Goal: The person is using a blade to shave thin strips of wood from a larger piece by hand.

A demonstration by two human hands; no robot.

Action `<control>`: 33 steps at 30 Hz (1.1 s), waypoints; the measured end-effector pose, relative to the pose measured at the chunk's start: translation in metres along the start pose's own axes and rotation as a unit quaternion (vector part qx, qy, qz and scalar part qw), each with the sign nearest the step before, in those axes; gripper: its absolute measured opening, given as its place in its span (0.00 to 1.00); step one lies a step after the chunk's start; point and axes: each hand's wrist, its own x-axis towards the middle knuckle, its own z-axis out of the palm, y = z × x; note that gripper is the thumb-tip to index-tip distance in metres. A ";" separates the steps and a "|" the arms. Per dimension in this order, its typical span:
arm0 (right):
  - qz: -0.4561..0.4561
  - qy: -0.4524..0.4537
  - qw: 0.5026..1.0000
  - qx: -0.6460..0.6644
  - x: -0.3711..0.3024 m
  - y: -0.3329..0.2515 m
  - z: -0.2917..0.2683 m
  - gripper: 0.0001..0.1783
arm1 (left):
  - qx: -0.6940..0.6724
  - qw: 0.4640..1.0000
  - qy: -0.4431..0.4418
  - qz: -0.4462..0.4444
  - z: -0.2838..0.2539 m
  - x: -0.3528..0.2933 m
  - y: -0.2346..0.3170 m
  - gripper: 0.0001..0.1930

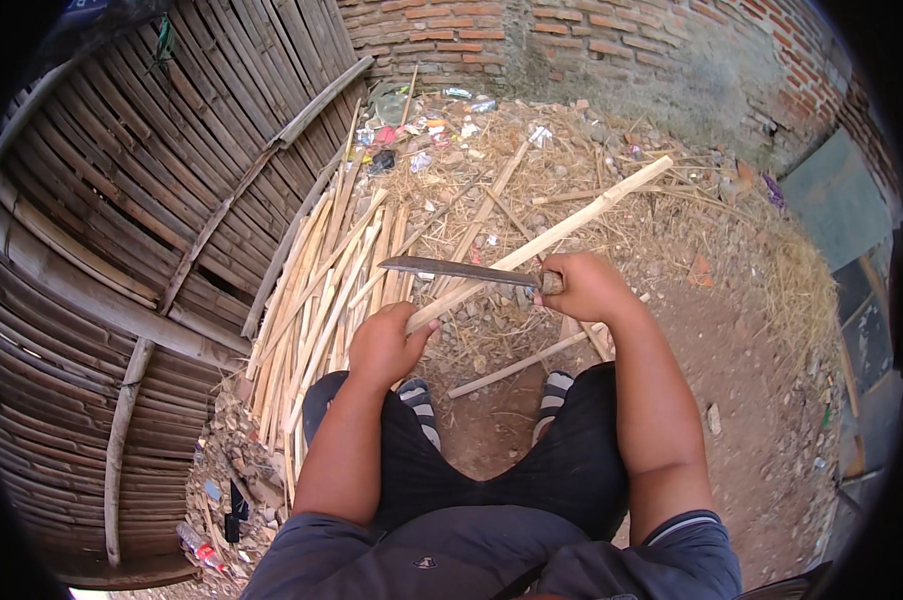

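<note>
My left hand (383,342) is closed around the near end of a long, pale wooden strip (571,222), which slants away up to the right. In my right hand (583,287) is the handle of a machete (461,269). Its dark blade points left and lies across the strip, a little beyond my left hand; whether the edge bites into the wood cannot be made out. My right fingers wrap the short handle close to the strip.
Many split strips (321,290) lie piled at the left beside a bamboo slat wall (151,160). Litter (421,160) and dry straw (791,280) cover the ground toward a brick wall (661,60). One loose stick (521,366) lies between my feet. A plastic bottle (203,548) is at lower left.
</note>
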 end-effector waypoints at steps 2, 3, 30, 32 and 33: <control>0.024 0.019 0.999 0.017 -0.001 0.005 -0.009 0.22 | -0.015 1.000 0.026 0.008 0.001 -0.001 0.002 0.19; 0.052 0.030 0.998 0.015 0.000 0.009 -0.014 0.22 | -0.024 0.999 0.041 0.011 0.002 -0.001 0.003 0.19; -0.063 0.092 0.993 -0.039 0.000 -0.013 0.000 0.14 | -0.059 0.991 0.121 0.011 0.011 -0.001 -0.002 0.16; -0.057 0.118 0.991 -0.026 0.000 -0.006 -0.001 0.14 | -0.054 0.991 0.120 0.011 0.010 0.000 -0.004 0.16; -0.019 0.124 0.992 -0.012 0.000 -0.002 -0.003 0.14 | -0.050 0.992 0.116 0.009 0.009 0.000 -0.003 0.16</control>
